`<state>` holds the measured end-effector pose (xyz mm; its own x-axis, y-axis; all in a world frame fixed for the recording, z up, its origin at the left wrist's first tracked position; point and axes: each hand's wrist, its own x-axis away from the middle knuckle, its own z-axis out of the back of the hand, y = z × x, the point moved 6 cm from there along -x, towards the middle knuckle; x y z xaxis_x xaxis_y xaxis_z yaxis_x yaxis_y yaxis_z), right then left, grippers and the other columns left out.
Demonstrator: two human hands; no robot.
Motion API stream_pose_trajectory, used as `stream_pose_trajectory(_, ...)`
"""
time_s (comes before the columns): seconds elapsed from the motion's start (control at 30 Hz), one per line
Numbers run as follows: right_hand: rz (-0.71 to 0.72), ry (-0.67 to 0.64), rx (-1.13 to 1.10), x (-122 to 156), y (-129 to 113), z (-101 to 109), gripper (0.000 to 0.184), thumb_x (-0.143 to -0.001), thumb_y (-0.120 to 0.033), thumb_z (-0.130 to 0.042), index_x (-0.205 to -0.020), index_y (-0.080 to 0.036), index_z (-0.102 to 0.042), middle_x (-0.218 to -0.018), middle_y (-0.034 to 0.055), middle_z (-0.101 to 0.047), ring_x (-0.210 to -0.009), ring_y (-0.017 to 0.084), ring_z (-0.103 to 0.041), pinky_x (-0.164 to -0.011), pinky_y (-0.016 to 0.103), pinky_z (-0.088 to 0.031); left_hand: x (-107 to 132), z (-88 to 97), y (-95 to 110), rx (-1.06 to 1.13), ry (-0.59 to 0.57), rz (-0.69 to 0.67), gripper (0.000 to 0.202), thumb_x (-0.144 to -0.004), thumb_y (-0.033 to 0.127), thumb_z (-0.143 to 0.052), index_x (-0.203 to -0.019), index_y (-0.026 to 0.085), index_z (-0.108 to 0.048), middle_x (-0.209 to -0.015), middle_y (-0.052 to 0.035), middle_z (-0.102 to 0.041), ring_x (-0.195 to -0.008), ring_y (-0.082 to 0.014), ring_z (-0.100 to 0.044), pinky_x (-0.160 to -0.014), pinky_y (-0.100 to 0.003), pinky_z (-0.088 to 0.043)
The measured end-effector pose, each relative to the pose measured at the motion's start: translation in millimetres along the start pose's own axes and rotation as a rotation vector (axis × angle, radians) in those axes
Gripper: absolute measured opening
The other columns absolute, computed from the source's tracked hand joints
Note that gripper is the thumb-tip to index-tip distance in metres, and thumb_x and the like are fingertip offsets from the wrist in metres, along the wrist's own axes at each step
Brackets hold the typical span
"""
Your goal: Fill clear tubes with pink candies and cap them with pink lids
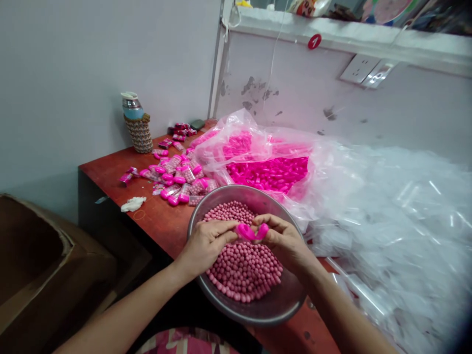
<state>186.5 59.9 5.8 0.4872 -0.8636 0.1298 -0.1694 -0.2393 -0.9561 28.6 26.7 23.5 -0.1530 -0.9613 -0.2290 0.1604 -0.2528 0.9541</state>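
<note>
Above a steel bowl (265,314) of round pink beads (247,275), both my hands meet at a bright pink flip-top cap (246,232). My left hand (206,243) pinches its left side between thumb and fingers. Something clear, perhaps a small container, shows below the cap, but its shape is unclear. On the other side, my right hand (287,241) has thumb and fingers closed on the raised lid part. Behind the bowl, an opened clear plastic bag (258,125) holds many loose pink caps (269,172).
Filled bead bottles with pink caps (188,173) lie piled left of the bag on the red table (155,231). A thermos (137,123) in a woven holder stands at the back left. Clear empty tubes (398,211) heap on the right. A cardboard box (73,275) stands lower left.
</note>
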Motion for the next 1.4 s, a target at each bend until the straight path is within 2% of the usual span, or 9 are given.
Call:
stream_pose_trajectory(0.13,-0.163,-0.154,-0.064,-6,7,-19,0.031,-0.071,-0.030,-0.067,-0.099,-0.017,-0.062,-0.099,0.0068,-0.063,-0.090,0.018,-0.059,-0.079,0.035,-0.049,2,-0.8,7,-0.125,0.006,-0.084,0.024,-0.081,0.021,-0.054,-0.101,0.023,-0.067,-0.101,-0.0038,-0.066,-0.100,-0.0177,-0.056,-0.091,-0.029,-0.042)
stream_pose_trajectory(0.27,-0.295,-0.260,-0.180,-4,14,-35,0.025,-0.077,-0.031,-0.060,-0.095,-0.014,-0.063,-0.093,0.0084,-0.066,-0.092,0.020,-0.060,-0.084,0.042,-0.046,2,-0.3,4,-0.157,0.017,-0.089,0.023,-0.081,0.019,-0.054,-0.100,0.022,-0.067,-0.101,-0.0034,-0.065,-0.102,-0.0167,-0.055,-0.091,-0.028,-0.042)
stream_pose_trajectory(0.6,-0.319,-0.155,-0.296,-12,29,-41,0.018,-0.073,-0.029,-0.059,-0.081,-0.014,-0.064,-0.072,0.0051,-0.068,-0.084,0.020,-0.063,-0.084,0.042,-0.047,3,0.1,6,-0.146,0.023,-0.075,0.026,-0.080,0.013,-0.052,-0.099,0.020,-0.068,-0.093,-0.0042,-0.067,-0.090,-0.0161,-0.060,-0.086,-0.028,-0.045)
stream_pose_trajectory(0.77,-0.312,-0.172,-0.208,-8,19,-39,0.033,-0.076,-0.041,-0.059,-0.099,-0.018,-0.060,-0.100,0.0083,-0.064,-0.087,0.019,-0.062,-0.077,0.039,-0.050,-10,7.6,-4,-0.100,0.063,0.007,0.025,-0.079,0.020,-0.054,-0.100,0.016,-0.067,-0.099,-0.0046,-0.069,-0.094,-0.0177,-0.061,-0.088,-0.029,-0.046)
stream_pose_trajectory(0.9,-0.074,0.065,0.056,9,-26,11,0.040,-0.076,-0.049,-0.057,-0.103,-0.020,-0.057,-0.118,0.0095,-0.054,-0.095,0.020,-0.059,-0.070,0.034,-0.053,-49,48.1,5,-0.188,0.291,0.031,0.035,-0.078,0.027,-0.058,-0.109,0.011,-0.061,-0.107,-0.0069,-0.066,-0.098,-0.0193,-0.061,-0.091,-0.034,-0.045)
stream_pose_trajectory(1.03,0.011,0.421,0.626,60,-58,92,0.032,-0.080,-0.043,-0.053,-0.100,-0.018,-0.057,-0.099,0.0076,-0.063,-0.081,0.017,-0.063,-0.067,0.030,-0.051,-80,73.3,34,-0.251,0.430,-0.194,0.045,-0.079,0.025,-0.058,-0.121,0.012,-0.049,-0.122,-0.0068,-0.057,-0.108,-0.0178,-0.055,-0.095,-0.036,-0.042)
stream_pose_trajectory(1.1,-0.072,0.497,1.066,85,-55,123,0.025,-0.081,-0.036,-0.051,-0.095,-0.018,-0.060,-0.089,0.0064,-0.065,-0.078,0.019,-0.063,-0.067,0.030,-0.049,-77,68.8,38,-0.294,0.414,-0.209,0.043,-0.079,0.026,-0.058,-0.120,0.015,-0.051,-0.121,-0.0050,-0.058,-0.108,-0.0172,-0.055,-0.095,-0.035,-0.042)
stream_pose_trajectory(1.23,-0.432,0.465,1.798,117,-21,161,0.019,-0.082,-0.026,-0.048,-0.094,-0.020,-0.062,-0.094,0.0085,-0.066,-0.087,0.023,-0.061,-0.066,0.030,-0.044,-51,40.0,20,-0.369,0.298,-0.025,0.034,-0.077,0.033,-0.058,-0.109,0.020,-0.061,-0.108,-0.0010,-0.066,-0.102,-0.0184,-0.059,-0.094,-0.036,-0.044)
stream_pose_trajectory(1.4,-0.726,0.548,1.912,137,10,186,0.034,-0.084,-0.044,-0.043,-0.093,-0.016,-0.060,-0.088,0.0147,-0.067,-0.082,0.029,-0.063,-0.061,0.034,-0.044,-26,13.4,-4,-0.254,0.156,0.115,0.038,-0.076,0.037,-0.058,-0.109,0.020,-0.061,-0.106,-0.0020,-0.067,-0.099,-0.0193,-0.061,-0.092,-0.034,-0.046)
